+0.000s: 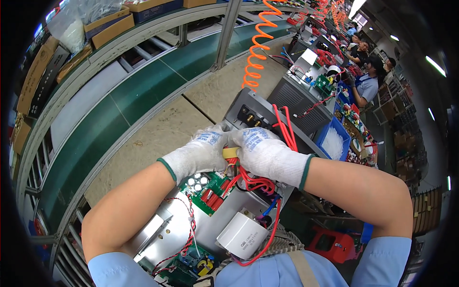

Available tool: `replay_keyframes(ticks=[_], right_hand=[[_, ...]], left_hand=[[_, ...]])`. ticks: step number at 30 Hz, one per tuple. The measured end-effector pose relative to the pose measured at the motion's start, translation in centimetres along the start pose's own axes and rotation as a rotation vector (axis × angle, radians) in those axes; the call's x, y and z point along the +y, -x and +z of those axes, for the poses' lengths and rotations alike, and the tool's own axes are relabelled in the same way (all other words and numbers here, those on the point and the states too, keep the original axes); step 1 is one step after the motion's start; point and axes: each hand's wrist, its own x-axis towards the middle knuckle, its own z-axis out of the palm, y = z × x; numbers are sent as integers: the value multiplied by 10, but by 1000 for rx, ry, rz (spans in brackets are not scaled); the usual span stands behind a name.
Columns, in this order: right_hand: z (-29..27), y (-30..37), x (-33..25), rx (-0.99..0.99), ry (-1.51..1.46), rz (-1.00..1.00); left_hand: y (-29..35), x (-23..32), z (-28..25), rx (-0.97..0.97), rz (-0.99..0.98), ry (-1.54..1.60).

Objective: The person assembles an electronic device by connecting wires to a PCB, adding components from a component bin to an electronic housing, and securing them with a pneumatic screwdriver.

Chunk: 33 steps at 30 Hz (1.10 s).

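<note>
My left hand [203, 149] and my right hand [265, 150], both in white knit gloves, meet at the near edge of a dark grey end panel [233, 111]. Their fingers are bent and closed together there; what they pinch is hidden. Brass terminals [251, 118] stick out of the panel just beyond my right hand. A yellow-wrapped part [230, 153] shows between the gloves, with red cables [256, 182] below it. Beneath my wrists lies an open metal chassis [203, 225] carrying a green circuit board [206, 193] and a white box-shaped capacitor [243, 235].
A coiled orange air hose [256, 55] hangs beyond the panel. To the right stand another grey machine housing [301, 100] and a blue bin [333, 142] of white pieces. Left, a green conveyor [119, 103] curves past cardboard boxes [112, 31]. Co-workers [368, 81] sit at the far right.
</note>
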Motion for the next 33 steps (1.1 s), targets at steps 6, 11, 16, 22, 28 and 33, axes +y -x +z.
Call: replay_keyframes(ticks=[6, 11, 16, 22, 28, 33], right_hand=[[26, -14, -1, 166, 57, -206], [25, -23, -22, 195, 308, -199], [30, -28, -10, 189, 11, -81], [33, -19, -1, 255, -309, -119], [15, 4, -14, 165, -85, -86], [32, -23, -7, 267, -15, -125]], left_hand=[[6, -26, 15, 72, 91, 78], [1, -46, 19, 109, 36, 114], [-10, -59, 25, 116, 147, 27], [1, -40, 13, 112, 80, -48], [1, -49, 15, 91, 102, -28], [-2, -48, 13, 99, 101, -28]])
